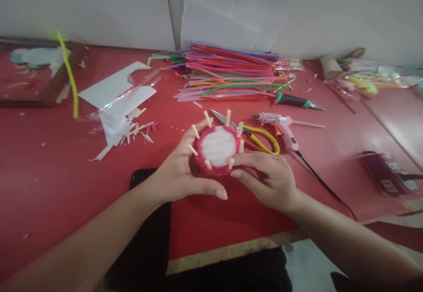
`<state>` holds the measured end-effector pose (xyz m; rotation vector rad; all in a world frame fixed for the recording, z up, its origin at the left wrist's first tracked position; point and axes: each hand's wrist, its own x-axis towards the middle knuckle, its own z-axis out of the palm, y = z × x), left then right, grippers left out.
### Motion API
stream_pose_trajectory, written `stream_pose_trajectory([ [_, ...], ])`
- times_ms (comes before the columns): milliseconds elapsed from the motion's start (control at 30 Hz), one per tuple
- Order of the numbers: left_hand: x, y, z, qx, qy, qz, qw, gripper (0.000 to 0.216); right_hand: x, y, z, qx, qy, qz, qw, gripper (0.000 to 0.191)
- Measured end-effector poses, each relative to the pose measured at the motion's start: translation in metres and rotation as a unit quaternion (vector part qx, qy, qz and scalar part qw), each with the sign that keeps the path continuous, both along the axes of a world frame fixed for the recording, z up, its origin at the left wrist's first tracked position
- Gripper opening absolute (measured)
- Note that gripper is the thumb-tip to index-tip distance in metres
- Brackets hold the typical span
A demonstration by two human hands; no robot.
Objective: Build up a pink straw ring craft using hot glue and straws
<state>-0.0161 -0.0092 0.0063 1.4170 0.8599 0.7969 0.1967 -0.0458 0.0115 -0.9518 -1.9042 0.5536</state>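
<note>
A small round craft piece (218, 146) is held above the red table, with a white disc in the middle and a pink fuzzy rim. Several short wooden sticks (228, 118) stand up around that rim. My left hand (180, 173) supports the piece from the left and underneath, its thumb stretched out below; some of its fingers are hidden behind the piece. At the lower right of the rim, my right hand (267, 175) pinches the edge by one of the sticks. Just behind the piece lie scissors (264, 138) with yellow handles, partly covered by it.
A pink glue gun (279, 127) with a black cord lies right of the scissors. Behind are a utility tool (297, 101) and a pile of colored pipe cleaners (231, 72). Paper scraps (115, 127) lie left, a black phone-like slab (148, 239) under my left arm, a purple power box (388, 173) right.
</note>
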Motion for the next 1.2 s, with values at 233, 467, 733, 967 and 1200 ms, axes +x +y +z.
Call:
stream_pose_trajectory([
  [233,0.005,-0.005,-0.003,-0.096,-0.091,-0.020,0.991,0.108,0.001,-0.001,-0.005,-0.066,0.089,-0.045,0.993,0.013],
  [467,0.004,0.003,-0.005,-0.082,-0.024,0.085,0.993,0.067,0.006,0.013,-0.018,-0.236,0.341,-0.058,0.908,0.018],
  [733,0.002,0.008,-0.010,-0.080,-0.081,0.204,0.972,0.020,0.015,0.021,-0.019,-0.236,0.383,-0.040,0.892,0.015],
  [967,-0.012,0.014,0.011,0.086,0.176,0.183,0.963,0.029,0.020,0.025,-0.018,-0.232,0.380,-0.071,0.892,0.019],
  [1200,-0.012,-0.018,0.039,-0.074,0.258,-0.116,0.956,0.022,0.024,0.026,-0.018,-0.210,0.348,-0.046,0.912,0.015],
])
